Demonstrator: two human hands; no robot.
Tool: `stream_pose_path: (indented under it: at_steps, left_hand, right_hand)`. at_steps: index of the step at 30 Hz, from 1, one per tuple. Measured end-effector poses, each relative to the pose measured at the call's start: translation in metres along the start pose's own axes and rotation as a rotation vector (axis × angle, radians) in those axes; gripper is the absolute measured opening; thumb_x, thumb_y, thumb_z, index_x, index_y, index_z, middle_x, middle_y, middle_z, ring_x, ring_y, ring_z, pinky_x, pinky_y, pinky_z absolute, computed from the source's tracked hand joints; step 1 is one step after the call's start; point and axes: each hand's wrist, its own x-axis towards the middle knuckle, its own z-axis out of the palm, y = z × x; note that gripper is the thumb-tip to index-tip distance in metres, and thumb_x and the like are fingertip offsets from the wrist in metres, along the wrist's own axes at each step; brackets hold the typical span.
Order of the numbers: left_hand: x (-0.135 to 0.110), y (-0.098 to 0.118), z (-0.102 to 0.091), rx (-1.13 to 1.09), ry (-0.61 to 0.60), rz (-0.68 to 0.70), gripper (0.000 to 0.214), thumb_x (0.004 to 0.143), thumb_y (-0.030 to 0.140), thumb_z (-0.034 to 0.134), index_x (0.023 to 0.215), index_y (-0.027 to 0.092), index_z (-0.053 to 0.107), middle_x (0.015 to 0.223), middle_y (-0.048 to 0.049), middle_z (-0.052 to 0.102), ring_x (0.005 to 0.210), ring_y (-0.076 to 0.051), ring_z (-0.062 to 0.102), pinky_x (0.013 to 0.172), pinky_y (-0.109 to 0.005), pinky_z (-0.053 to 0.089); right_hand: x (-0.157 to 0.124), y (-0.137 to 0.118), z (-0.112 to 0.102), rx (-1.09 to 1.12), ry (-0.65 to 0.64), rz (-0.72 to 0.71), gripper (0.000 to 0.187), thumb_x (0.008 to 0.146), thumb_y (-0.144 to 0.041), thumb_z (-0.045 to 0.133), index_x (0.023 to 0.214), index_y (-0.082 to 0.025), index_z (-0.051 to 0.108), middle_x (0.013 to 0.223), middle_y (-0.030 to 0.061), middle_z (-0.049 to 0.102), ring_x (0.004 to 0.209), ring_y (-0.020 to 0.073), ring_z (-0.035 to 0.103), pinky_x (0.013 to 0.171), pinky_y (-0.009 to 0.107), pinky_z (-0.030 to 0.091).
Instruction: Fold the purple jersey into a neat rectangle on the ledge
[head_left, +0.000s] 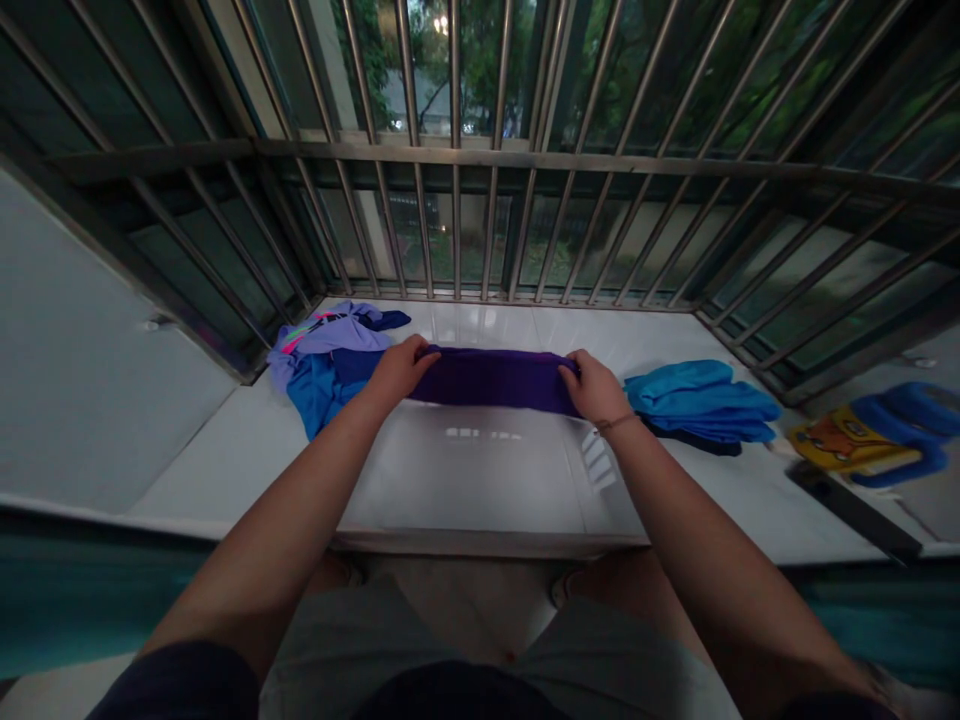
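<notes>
A dark purple cloth garment [495,380] is stretched in a flat band between my two hands, over the white tiled sill [465,470]. My left hand [405,368] pinches its left end. The right end is gripped between the thumb and fingers of my right hand [592,385]. Just left of my left hand lies a loose heap of clothes, with a lavender garment [337,340] on top of a blue one [315,390]. To the right of my right hand rests a folded bright blue garment [697,400], with dark cloth beneath it. The exact kind of the purple garment cannot be told.
Metal window bars [457,155] rise behind the sill on three sides. At the right stand a yellow and blue container [847,440] with a handle and a dark flat oblong object [855,510]. Teal curtains [82,600] hang below the sill's front edge.
</notes>
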Motion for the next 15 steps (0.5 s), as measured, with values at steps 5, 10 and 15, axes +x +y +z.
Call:
stream_pose_path:
  at_steps: [5,10,15]
  left_hand:
    - [-0.058,-0.012,-0.011,-0.16,0.221,0.234,0.024,0.106,0.046,0.064,0.112,0.024,0.072,0.116,-0.01,0.079,0.116,-0.03,0.072,0.107,-0.042,0.056]
    - [-0.142,-0.05,0.048,-0.225,0.005,0.24,0.037,0.098,0.035,0.071,0.134,0.026,0.072,0.143,-0.0132,0.077,0.138,-0.034,0.069,0.124,-0.053,0.052]
    - [-0.19,-0.061,0.085,-0.234,-0.103,0.215,0.069,0.088,0.016,0.071,0.155,0.026,0.063,0.157,-0.0149,0.07,0.149,-0.035,0.064,0.135,-0.064,0.04]
  right_hand:
    - [-0.058,0.02,-0.021,0.213,0.266,-0.173,0.024,0.107,-0.036,0.057,0.125,-0.024,0.068,0.125,0.0153,0.074,0.116,0.0334,0.069,0.106,0.048,0.059]
    - [-0.145,0.053,0.02,0.197,0.029,-0.224,0.036,0.103,-0.034,0.063,0.138,-0.025,0.063,0.137,0.0164,0.07,0.133,0.0359,0.067,0.119,0.056,0.054]
    - [-0.188,0.066,0.055,0.132,0.02,-0.205,0.049,0.103,-0.032,0.065,0.15,-0.022,0.057,0.153,0.0202,0.063,0.145,0.037,0.062,0.126,0.059,0.051]
